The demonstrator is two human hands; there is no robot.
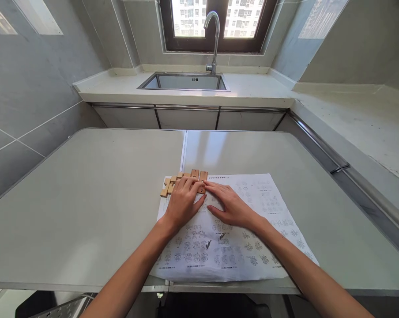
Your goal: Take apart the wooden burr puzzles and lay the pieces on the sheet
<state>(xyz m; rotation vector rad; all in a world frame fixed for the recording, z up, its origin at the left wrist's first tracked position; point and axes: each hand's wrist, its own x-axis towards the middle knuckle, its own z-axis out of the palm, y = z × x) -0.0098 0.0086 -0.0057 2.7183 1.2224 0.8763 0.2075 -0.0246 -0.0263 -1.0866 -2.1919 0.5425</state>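
Observation:
My left hand (183, 204) lies over a row of small wooden puzzle pieces on the paper. Its index finger and thumb close around one brown wooden piece (201, 190), which has a dark mark on it. My right hand (231, 206) rests on the paper just to the right, with fingers stretched out and thumb apart; its fingertips are near that piece's right edge. Two brown flat pieces (203, 175) stick out beyond the left fingers. Lighter notched wooden pieces (164, 193) lie interlocked to the left, partly hidden by the left hand.
A large printed paper sheet (199, 274) with rows of line diagrams lies under both hands. It rests on a pale folding table (87, 194) with a centre seam. Beyond stand a counter (113, 90), a sink (186, 81), a tap (216, 42) and a window.

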